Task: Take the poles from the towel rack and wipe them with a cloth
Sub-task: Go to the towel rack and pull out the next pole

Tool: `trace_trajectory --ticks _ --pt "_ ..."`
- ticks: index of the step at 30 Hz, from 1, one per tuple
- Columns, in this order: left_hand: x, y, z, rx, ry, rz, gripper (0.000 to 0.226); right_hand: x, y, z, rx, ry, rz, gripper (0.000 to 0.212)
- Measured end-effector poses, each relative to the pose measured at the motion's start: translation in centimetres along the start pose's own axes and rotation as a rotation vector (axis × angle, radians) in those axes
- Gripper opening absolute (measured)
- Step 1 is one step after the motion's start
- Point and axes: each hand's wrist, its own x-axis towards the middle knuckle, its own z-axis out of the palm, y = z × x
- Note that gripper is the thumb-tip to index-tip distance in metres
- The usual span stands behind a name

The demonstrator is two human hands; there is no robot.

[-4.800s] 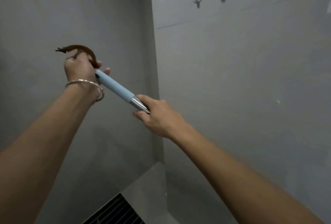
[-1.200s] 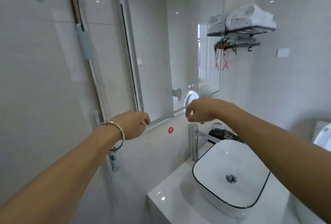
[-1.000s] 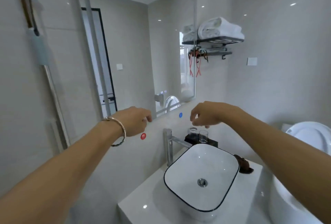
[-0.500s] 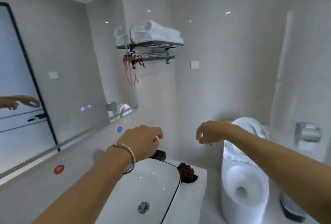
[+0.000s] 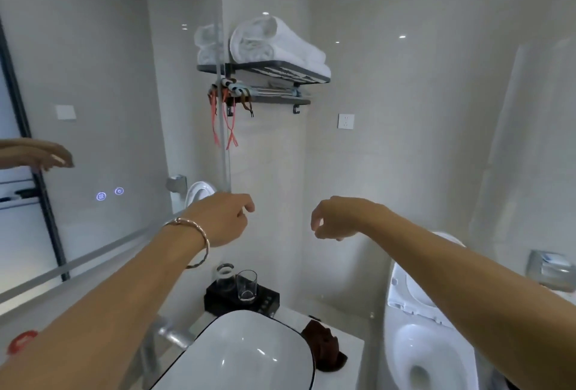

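Left hand (image 5: 223, 218) and right hand (image 5: 335, 218) are both hanging in mid-air above the back edge of the counter (image 5: 291, 316), fingers loosely curled, gripping nothing. Both are pointing toward the towel rack (image 5: 290, 73) on the wall above. The poles (image 5: 274, 92) are lying on the rack's lower tier under the towels (image 5: 274, 43), with red and brown cords dangling off their left ends. The brown cloth (image 5: 324, 347) is sitting near the counter's right edge, just beside the basin (image 5: 249, 355). I'm reading this as the fetch step: going for a pole, wiping not yet under way. The next move is calling for a reach up, a grip on one pole, and pulling it out clear of cords and shelf.
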Motion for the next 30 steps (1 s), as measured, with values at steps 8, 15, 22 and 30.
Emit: trace_trajectory --ticks 8,15,22,30 --pt "2.9 -6.0 1.4 -0.044 0.024 -0.164 0.031 10.9 -3.6 -1.0 -0.108 -0.025 -0.203 0.035" --pt "9.1 -8.2 2.2 0.030 0.118 -0.373 0.034 22.7 -2.4 -3.1 -0.082 0.082 -0.468 0.034" --pt "26.2 -5.5 3.2 0.214 0.224 -0.398 0.039 36.1 4.7 -6.5 -0.096 0.077 -0.600 0.033" --pt "42.2 -2.8 -2.0 0.481 0.447 -0.316 0.037 44.8 13.2 -10.8 -0.022 0.091 -0.614 0.033"
